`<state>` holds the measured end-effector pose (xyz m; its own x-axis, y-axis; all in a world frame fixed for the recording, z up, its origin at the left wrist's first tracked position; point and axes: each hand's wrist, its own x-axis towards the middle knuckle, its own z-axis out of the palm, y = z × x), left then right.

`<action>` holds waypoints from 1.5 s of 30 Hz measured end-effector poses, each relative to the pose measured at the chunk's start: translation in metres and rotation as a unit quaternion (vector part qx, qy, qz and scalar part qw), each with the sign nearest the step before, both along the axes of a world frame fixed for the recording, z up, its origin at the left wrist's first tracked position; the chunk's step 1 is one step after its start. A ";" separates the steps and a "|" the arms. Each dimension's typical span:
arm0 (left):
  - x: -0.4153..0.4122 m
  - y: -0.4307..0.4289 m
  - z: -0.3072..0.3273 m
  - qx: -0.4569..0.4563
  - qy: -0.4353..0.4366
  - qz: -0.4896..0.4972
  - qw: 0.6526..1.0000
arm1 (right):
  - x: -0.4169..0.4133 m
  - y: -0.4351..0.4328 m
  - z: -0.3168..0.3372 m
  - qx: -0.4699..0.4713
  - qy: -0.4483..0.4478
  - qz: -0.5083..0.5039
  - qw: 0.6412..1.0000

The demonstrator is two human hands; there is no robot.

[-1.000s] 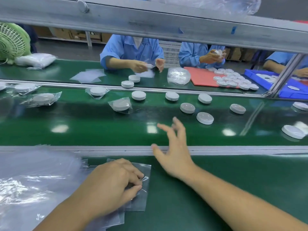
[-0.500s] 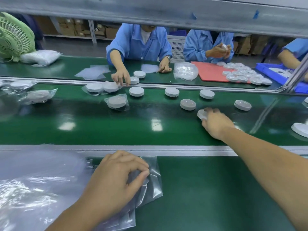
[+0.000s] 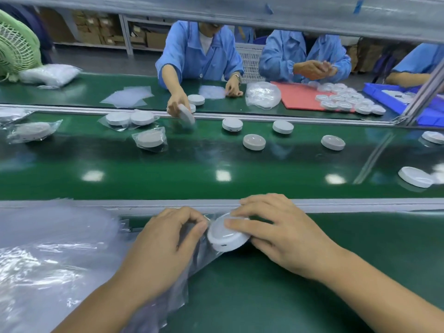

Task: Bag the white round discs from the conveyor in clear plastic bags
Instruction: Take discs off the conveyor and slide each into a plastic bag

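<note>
No readable text, label, brand or number on any visible surface.

factory packing line, green conveyor belt [image 3: 168,169], workers in blue smocks [image 3: 199,56], stacked cartons [image 3: 96,27]

The left hand [image 3: 165,239] and right hand [image 3: 283,236] are bare, as are both forearms, with short-trimmed fingernails.

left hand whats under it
Under the left hand lies a clear plastic bag, which it pinches, on the green table. Its mouth is covered by the hand, so whether the white round disc has entered cannot be seen.
</note>
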<state>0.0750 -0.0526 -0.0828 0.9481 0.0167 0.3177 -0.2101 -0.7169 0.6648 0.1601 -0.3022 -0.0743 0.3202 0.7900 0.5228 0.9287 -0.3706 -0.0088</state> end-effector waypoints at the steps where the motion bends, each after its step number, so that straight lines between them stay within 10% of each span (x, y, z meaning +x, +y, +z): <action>1: 0.000 -0.001 0.000 -0.005 0.002 0.001 1.000 | -0.002 0.001 -0.001 0.020 0.003 0.000 1.000; 6: -0.004 -0.004 0.009 -0.115 0.055 -0.066 0.990 | -0.017 0.010 -0.006 0.210 0.166 -0.034 0.963; 9: -0.009 -0.009 0.013 -0.079 0.076 -0.081 0.991 | -0.030 0.025 -0.007 0.372 0.381 -0.081 0.842; 14: -0.013 -0.020 0.017 -0.053 -0.043 -0.044 0.997 | -0.036 0.031 -0.001 0.350 0.532 -0.017 0.771; 19: -0.013 -0.024 0.022 -0.136 -0.044 -0.067 0.987 | -0.033 0.035 0.007 0.313 0.530 -0.032 0.788; 23: -0.011 -0.008 0.019 0.062 -0.002 -0.043 0.997 | -0.004 0.034 0.014 0.290 0.524 -0.073 0.797; 32: -0.011 0.015 0.011 0.251 0.084 -0.055 0.963 | 0.159 0.044 0.043 0.433 0.611 -0.263 0.609; 37: -0.010 0.013 0.001 0.225 0.084 -0.073 0.968 | 0.155 0.060 0.032 0.288 0.633 -0.272 0.665; 45: -0.015 0.009 0.013 0.238 0.007 -0.054 0.970 | 0.041 0.056 -0.025 0.168 0.450 -0.155 0.863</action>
<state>0.0599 -0.0433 -0.0694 0.9402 -0.2277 0.2532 -0.2943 -0.9174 0.2679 0.2011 -0.2463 -0.0995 0.8852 0.4450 0.1355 0.3464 -0.4365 -0.8303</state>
